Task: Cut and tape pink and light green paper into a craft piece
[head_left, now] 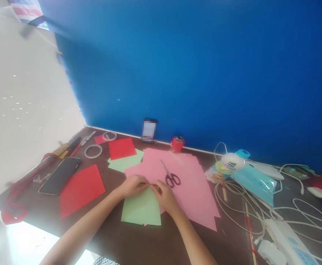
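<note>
My left hand (133, 186) and my right hand (165, 195) meet at the far edge of a light green paper sheet (141, 209), fingers pinched on that edge. The green sheet lies on a pile of pink paper sheets (188, 184) on the dark brown table (149, 243). Scissors with dark handles (170, 176) rest on the pink paper just beyond my right hand.
Red paper sheets (80, 189) (121, 148), another green sheet (124, 162), a black phone (60, 175) and tape rings (93, 151) lie to the left. A red tape roll (177, 143) stands at the blue wall. White cables (240, 206), a glue bottle (232, 161) and a power strip (287, 241) crowd the right.
</note>
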`<action>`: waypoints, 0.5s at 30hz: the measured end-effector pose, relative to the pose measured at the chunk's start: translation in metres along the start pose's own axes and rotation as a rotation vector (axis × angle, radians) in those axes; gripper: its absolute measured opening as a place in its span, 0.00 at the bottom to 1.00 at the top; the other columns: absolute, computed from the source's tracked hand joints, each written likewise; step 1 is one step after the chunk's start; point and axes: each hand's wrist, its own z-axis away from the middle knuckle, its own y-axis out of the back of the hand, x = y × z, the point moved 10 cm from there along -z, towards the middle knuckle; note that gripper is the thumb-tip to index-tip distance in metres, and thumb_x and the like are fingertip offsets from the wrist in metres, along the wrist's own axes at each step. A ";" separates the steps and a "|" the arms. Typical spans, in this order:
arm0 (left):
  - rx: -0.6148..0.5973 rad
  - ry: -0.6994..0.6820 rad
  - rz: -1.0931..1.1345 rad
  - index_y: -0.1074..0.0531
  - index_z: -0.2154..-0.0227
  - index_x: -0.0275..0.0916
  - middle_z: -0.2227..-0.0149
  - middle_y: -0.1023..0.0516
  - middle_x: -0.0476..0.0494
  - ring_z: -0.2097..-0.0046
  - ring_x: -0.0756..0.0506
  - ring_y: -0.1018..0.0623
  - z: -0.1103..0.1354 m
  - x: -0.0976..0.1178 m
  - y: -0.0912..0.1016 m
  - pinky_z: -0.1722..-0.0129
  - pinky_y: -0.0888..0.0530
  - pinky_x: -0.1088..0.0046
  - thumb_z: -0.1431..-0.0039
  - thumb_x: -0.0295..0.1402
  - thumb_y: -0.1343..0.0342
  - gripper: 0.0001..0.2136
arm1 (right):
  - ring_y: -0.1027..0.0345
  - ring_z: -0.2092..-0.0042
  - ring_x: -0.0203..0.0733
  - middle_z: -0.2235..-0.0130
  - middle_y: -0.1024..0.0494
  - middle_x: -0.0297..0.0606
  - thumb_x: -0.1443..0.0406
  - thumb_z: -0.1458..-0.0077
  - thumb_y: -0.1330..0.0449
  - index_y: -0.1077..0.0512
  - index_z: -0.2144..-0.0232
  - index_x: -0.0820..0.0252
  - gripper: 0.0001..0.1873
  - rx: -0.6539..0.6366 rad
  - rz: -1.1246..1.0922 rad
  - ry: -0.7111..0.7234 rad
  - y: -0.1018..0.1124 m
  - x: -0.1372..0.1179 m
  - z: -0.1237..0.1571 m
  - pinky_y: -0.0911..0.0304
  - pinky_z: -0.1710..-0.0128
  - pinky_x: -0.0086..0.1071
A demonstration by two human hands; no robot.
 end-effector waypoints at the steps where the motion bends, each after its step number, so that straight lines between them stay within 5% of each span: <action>1: 0.000 -0.005 0.000 0.25 0.68 0.39 0.68 0.21 0.46 0.66 0.47 0.25 0.000 0.002 0.000 0.67 0.33 0.74 0.42 0.35 0.52 0.11 | 0.33 0.66 0.40 0.68 0.26 0.36 0.61 0.43 0.50 0.31 0.69 0.57 0.10 -0.008 0.004 -0.003 -0.001 0.000 0.000 0.40 0.67 0.31; 8: -0.003 0.012 0.035 0.24 0.69 0.39 0.69 0.21 0.46 0.68 0.47 0.26 0.002 0.008 0.008 0.68 0.34 0.75 0.42 0.36 0.53 0.12 | 0.34 0.69 0.39 0.71 0.26 0.35 0.61 0.43 0.51 0.32 0.72 0.57 0.11 0.004 0.039 0.003 0.002 0.002 0.000 0.41 0.69 0.30; 15: 0.052 0.088 0.110 0.24 0.74 0.37 0.73 0.22 0.45 0.71 0.47 0.27 0.003 -0.020 0.018 0.70 0.33 0.74 0.46 0.41 0.49 0.14 | 0.35 0.70 0.38 0.72 0.26 0.35 0.61 0.44 0.51 0.31 0.72 0.58 0.11 0.076 0.012 -0.035 0.011 0.014 -0.001 0.41 0.69 0.30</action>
